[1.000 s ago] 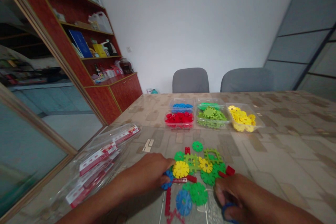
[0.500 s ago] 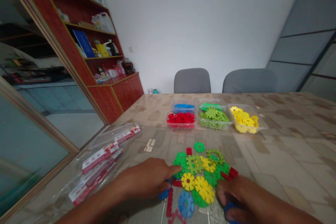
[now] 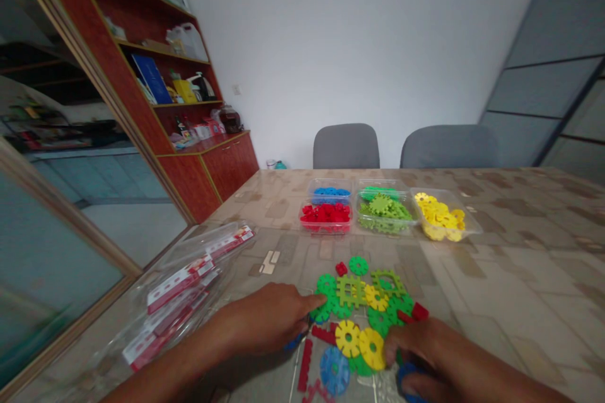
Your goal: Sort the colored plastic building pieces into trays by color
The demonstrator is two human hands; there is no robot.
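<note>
A heap of flat plastic gear and grid pieces (image 3: 360, 310) in green, yellow, red and blue lies on the table near me. My left hand (image 3: 267, 321) rests palm down at the heap's left edge, fingers together, a blue piece partly under it. My right hand (image 3: 425, 356) sits at the heap's right side, fingers curled round a blue disc (image 3: 407, 380), touching a yellow gear (image 3: 372, 348). A blue gear (image 3: 334, 370) and red bars (image 3: 305, 364) lie between my hands.
Clear tubs hold sorted pieces: blue (image 3: 329, 190), red (image 3: 326, 215), green (image 3: 384, 208), yellow (image 3: 440, 215). Clear packets with red and white labels (image 3: 182, 289) lie at the left. Two grey chairs (image 3: 346, 145) stand behind the table. A wooden shelf unit (image 3: 155, 82) is on the left.
Two yellow gears have slid down toward me, now lying next to my right hand. My left hand shifted slightly; the pile was rearranged.
</note>
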